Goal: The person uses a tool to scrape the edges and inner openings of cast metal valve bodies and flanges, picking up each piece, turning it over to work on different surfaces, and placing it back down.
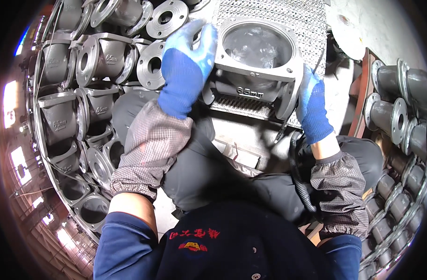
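Observation:
A grey cast-iron valve body lies on a patterned metal plate, its large square-cornered flange and round opening facing up. Raised markings run along its near side. My left hand, in a blue and white work glove, is at the casting's left edge, thumb and fingers apart; I cannot tell whether it touches the metal. Against the right side my right hand, gloved alike, grips the end flange, with its fingertips partly hidden by the casting.
Many similar grey valve bodies are stacked at the left. More flanged castings fill the right side beyond a reddish-brown metal edge. A black corrugated hose runs down beside my right forearm. A white round disc is at the upper right.

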Demonstrator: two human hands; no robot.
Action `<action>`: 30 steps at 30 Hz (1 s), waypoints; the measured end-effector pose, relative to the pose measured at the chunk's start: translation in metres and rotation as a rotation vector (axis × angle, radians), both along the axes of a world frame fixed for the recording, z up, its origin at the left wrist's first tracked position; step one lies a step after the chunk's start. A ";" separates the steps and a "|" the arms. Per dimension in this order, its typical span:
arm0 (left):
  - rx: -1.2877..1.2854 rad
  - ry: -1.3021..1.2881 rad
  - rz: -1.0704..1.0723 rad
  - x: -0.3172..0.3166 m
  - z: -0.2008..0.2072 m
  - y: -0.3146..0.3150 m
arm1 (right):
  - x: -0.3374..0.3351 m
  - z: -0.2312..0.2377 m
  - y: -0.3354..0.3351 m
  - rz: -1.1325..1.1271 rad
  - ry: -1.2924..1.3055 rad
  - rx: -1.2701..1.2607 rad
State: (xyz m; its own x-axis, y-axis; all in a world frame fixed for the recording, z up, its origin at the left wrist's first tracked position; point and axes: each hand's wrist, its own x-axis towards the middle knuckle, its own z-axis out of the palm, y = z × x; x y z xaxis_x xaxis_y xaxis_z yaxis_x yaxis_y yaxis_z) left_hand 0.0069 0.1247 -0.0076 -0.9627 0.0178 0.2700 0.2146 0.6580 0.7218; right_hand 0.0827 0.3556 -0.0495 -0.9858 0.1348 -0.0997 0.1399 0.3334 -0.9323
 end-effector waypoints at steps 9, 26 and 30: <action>-0.396 0.086 -0.489 0.043 0.032 0.056 | -0.007 0.014 0.035 -0.399 -0.268 -0.260; -0.239 0.219 -0.493 0.053 0.026 0.051 | 0.105 -0.169 0.136 -0.823 -0.644 -0.334; -0.154 0.306 -0.534 0.049 0.024 0.050 | 0.046 -0.048 0.127 -0.775 -0.082 -0.417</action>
State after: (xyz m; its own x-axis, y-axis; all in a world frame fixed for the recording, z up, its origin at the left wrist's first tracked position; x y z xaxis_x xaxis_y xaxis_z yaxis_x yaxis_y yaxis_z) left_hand 0.0562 0.1750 0.0163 -0.6898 0.5348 0.4880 0.7238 0.4945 0.4811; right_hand 0.1287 0.4823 -0.0978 -0.6197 0.6992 -0.3566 0.2578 -0.2477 -0.9339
